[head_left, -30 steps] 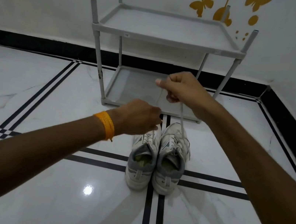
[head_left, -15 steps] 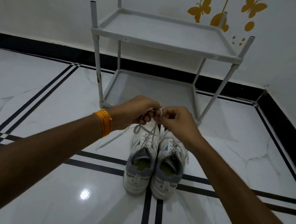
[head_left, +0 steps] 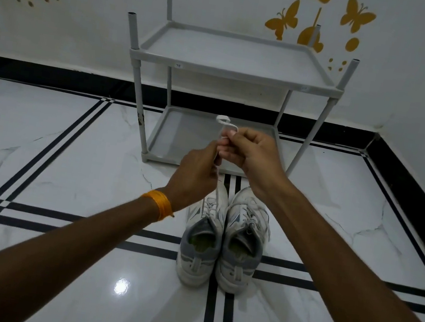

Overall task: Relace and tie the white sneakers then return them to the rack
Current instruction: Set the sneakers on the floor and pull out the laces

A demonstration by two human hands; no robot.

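Two white sneakers stand side by side on the floor, heels toward me: the left sneaker (head_left: 200, 245) and the right sneaker (head_left: 244, 245). A white lace (head_left: 224, 125) rises taut from the left sneaker's eyelets and folds into a small loop above my fingers. My left hand (head_left: 195, 176), with an orange thread band at the wrist, pinches the lace low. My right hand (head_left: 255, 155) pinches it just under the loop. Both hands hover above the toes, touching each other. The grey two-shelf rack (head_left: 231, 72) stands behind them against the wall.
White marble floor with black inlay stripes runs all around. A black skirting band lines the wall behind the rack and along the right side. Yellow butterfly stickers decorate the wall. Both rack shelves carry nothing.
My hands have risen from just above the sneakers' toes, drawing the left sneaker's lace upward. A loop of lace now sticks up above my right fingers.
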